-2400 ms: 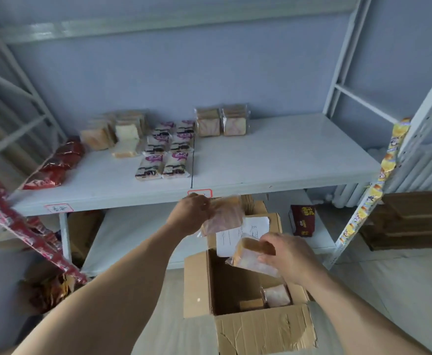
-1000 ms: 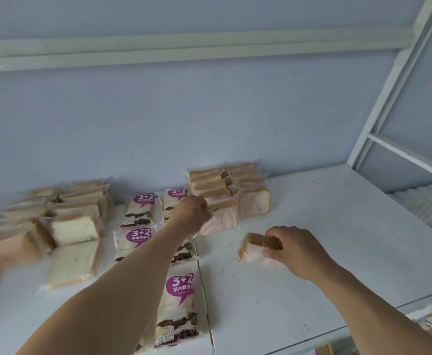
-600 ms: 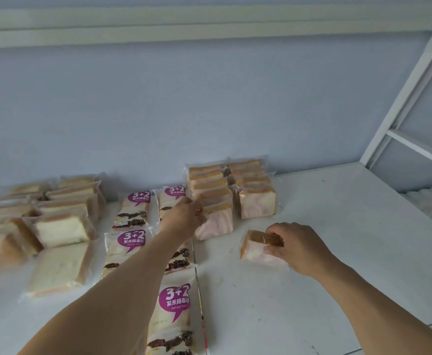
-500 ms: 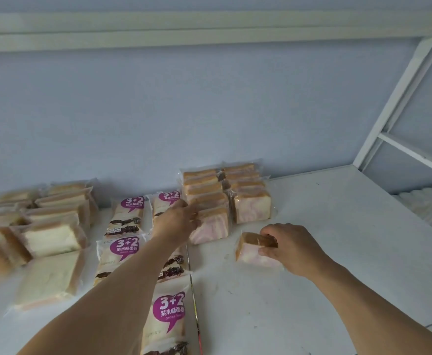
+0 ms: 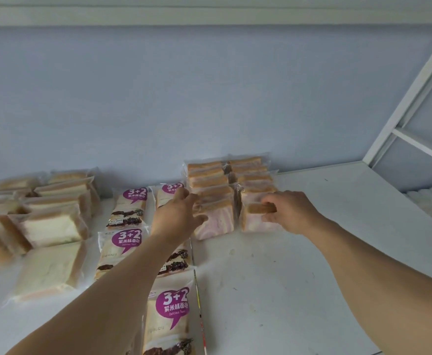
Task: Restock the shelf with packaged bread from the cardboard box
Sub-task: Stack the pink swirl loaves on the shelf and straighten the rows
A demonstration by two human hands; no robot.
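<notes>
Far left of frame: plain white-crumb bread packs (image 5: 48, 226) in clear film, standing on edge in rows back to the wall, one lying flat (image 5: 49, 271) in front; leftmost ones blurred. Little free room there.

Left of centre: two columns of flat packs with purple "3+2" labels (image 5: 126, 242), glossy printed film, dark filling visible through a window. The nearest one (image 5: 168, 319) runs off the bottom edge.

Left hand (image 5: 177, 216), centre of frame: fingers loosely spread and curled, tips touching the clear wrap of the front pink-swirled bread pack (image 5: 216, 220). Whether it actually has a grip I cannot tell (contact looks light).

Centre: two rows of these pink-marbled, brown-crusted packs (image 5: 209, 175) stand upright, packed close, reaching back to the wall.

Right hand (image 5: 290, 211): thumb and fingers closed around the brown crust top of another pink-swirled pack (image 5: 254, 219), which stands on the shelf at the front of the right row, touching the pack behind and just beside the left row's front pack.

Right half of frame: bare white shelf (image 5: 299, 265), smooth, scuffed with small dark specks; plenty of open surface out to the front and right edges. A seam with a thin yellow-and-red strip (image 5: 198, 295) divides the shelf boards.

Pale blue matte wall (image 5: 209, 93) behind; white metal upright and braces (image 5: 412, 98) in the upper right; a white beam (image 5: 209, 15) across the top.
</notes>
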